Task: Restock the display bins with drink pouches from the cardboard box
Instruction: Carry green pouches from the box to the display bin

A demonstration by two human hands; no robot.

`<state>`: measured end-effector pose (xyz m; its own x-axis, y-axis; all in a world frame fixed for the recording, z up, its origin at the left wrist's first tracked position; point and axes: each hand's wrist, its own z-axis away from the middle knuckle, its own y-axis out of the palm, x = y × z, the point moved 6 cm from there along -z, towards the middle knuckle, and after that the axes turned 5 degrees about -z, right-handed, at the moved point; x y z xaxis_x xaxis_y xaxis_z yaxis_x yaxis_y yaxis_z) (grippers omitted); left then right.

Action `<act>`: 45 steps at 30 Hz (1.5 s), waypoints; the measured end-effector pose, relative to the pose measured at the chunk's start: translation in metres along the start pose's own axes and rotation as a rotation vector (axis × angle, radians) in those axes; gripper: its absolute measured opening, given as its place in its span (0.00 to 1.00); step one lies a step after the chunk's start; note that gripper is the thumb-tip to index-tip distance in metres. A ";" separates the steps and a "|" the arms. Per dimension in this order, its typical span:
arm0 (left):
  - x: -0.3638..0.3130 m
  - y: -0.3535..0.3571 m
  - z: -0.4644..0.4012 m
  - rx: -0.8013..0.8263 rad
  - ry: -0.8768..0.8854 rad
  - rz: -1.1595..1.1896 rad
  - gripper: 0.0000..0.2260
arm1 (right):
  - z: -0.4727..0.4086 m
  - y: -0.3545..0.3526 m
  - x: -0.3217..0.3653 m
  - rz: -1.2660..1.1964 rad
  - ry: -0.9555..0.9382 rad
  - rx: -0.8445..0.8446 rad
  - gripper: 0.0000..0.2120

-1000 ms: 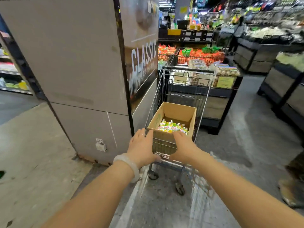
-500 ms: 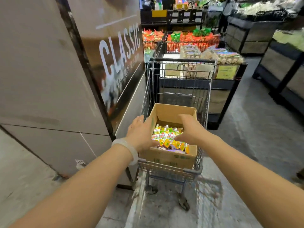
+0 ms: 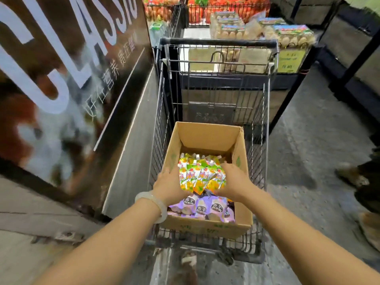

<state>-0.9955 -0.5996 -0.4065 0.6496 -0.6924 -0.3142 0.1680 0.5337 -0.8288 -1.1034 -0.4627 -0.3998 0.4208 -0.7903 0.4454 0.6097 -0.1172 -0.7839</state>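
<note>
An open cardboard box (image 3: 207, 136) sits in a wire shopping cart (image 3: 218, 44) right in front of me. Inside it lie green-and-orange drink pouches (image 3: 200, 174) on top and purple pouches (image 3: 202, 207) nearer me. My left hand (image 3: 167, 185) and my right hand (image 3: 234, 181) are both inside the box, gripping a bundle of the green-and-orange pouches from either side. A pale bangle circles my left wrist. My fingertips are hidden behind the bundle.
A dark pillar with a "CLASSIC" sign (image 3: 67, 64) stands close on the left of the cart. Beyond the cart are egg cartons (image 3: 287, 34) on a black display and red wire bins (image 3: 226, 9) of produce. Another person's feet (image 3: 357, 177) are at the right.
I have stepped closer and leaned over the cart. My hands went from the box's rim down into it and closed round a bundle of green-and-orange pouches.
</note>
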 end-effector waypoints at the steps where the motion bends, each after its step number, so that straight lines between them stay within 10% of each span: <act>1: 0.002 0.005 -0.018 0.033 -0.006 0.012 0.37 | -0.018 0.005 -0.005 -0.021 0.034 0.017 0.43; 14: 0.050 0.130 -0.192 0.256 -0.203 0.161 0.33 | -0.177 0.127 -0.067 -0.285 0.295 0.252 0.36; 24: 0.066 0.186 -0.239 0.152 -0.672 0.213 0.32 | -0.241 0.197 -0.121 -0.939 0.852 -0.049 0.28; 33: 0.068 0.188 -0.244 0.153 -0.678 0.233 0.20 | -0.258 0.208 -0.124 -0.748 0.727 -0.107 0.17; 45: 0.070 0.195 -0.242 0.237 -0.637 0.567 0.27 | -0.235 0.187 -0.131 -0.965 0.566 -0.120 0.11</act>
<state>-1.0965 -0.6615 -0.7017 0.9594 0.0713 -0.2728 -0.2015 0.8503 -0.4863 -1.2022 -0.5219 -0.7062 -0.5761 -0.4930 0.6520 0.4336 -0.8605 -0.2675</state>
